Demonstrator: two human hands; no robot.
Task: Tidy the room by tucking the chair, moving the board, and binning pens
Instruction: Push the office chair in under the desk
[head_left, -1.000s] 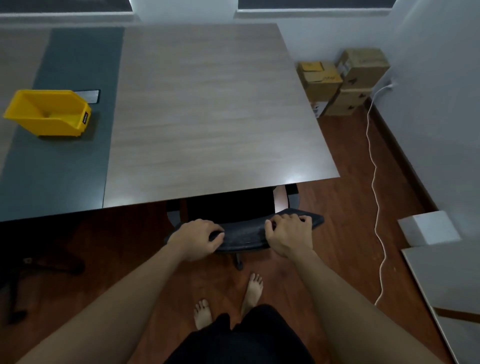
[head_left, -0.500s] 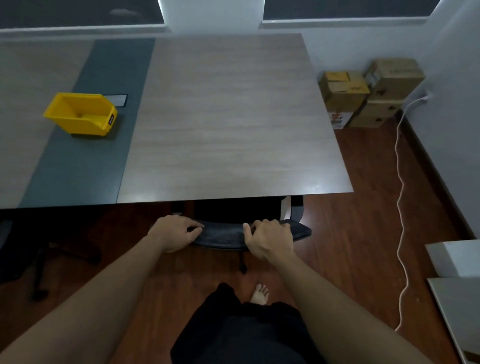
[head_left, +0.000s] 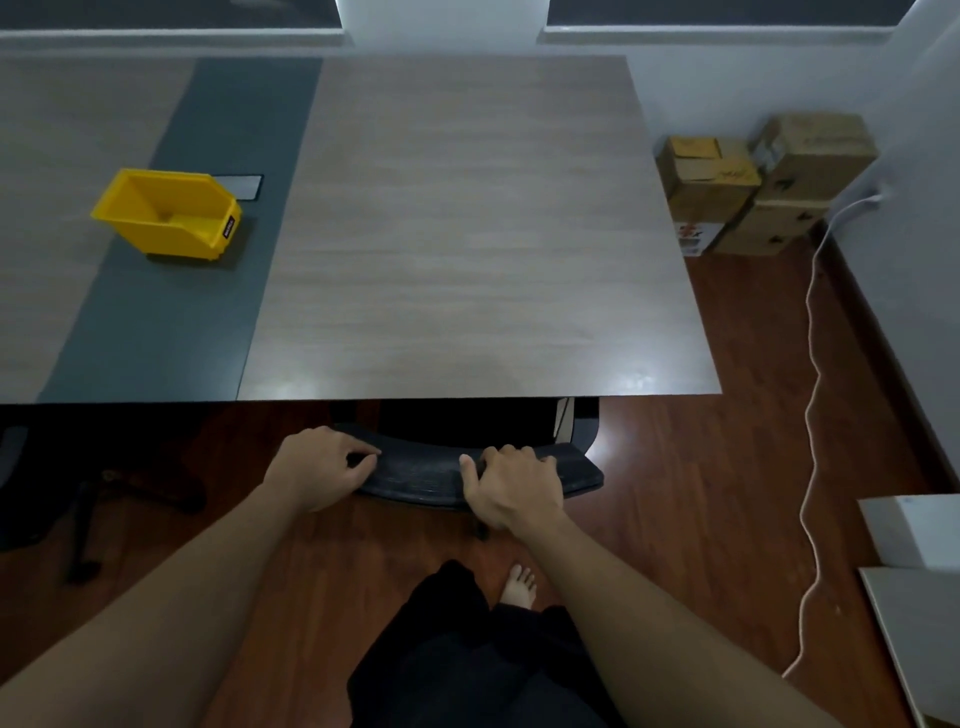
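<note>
Black mesh fills my grip: my left hand (head_left: 321, 467) and right hand (head_left: 511, 488) are both curled tight over the top edge of the chair (head_left: 421, 475) back, fingers wrapped onto its far side. Its seat sits under the near edge of the table (head_left: 467, 249), with only the backrest showing. On the table's dark strip, far left, stands a yellow bin (head_left: 169, 214). Cardboard boxes (head_left: 753, 192) are stacked in the right corner, beside a white cable (head_left: 810, 415) trailing across the wooden floor.
</note>
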